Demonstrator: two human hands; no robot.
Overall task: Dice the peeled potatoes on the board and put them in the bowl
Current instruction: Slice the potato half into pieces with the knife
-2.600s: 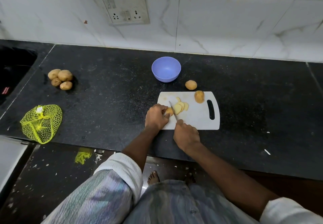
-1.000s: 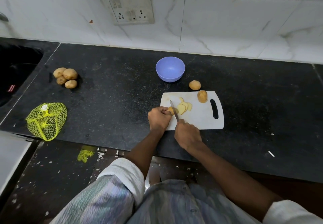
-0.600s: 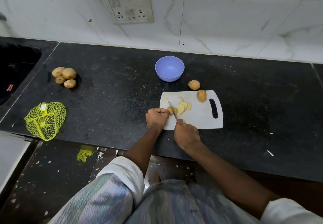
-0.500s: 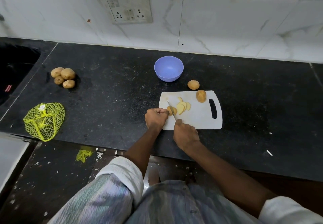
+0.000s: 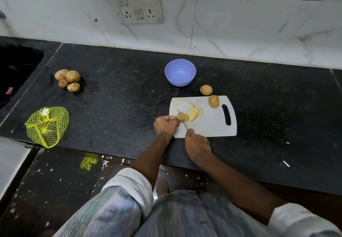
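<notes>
Head view: on the white board (image 5: 209,125) the left hand (image 5: 165,125) is curled round the last piece of potato (image 5: 180,116), which pokes out at its 2 o'clock. The right hand (image 5: 197,145) grips the knife (image 5: 182,120), blade on that piece. Cut slices (image 5: 194,113) lie at 3 o'clock of it. The purple bowl (image 5: 180,72) sits on the bench (image 5: 120,98) at 12 o'clock

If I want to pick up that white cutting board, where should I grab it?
Grab the cutting board by the slot handle at its right end, coming from the right. The slot probably lets fingers hook through, and that end is away from the knife and both hands.
</notes>
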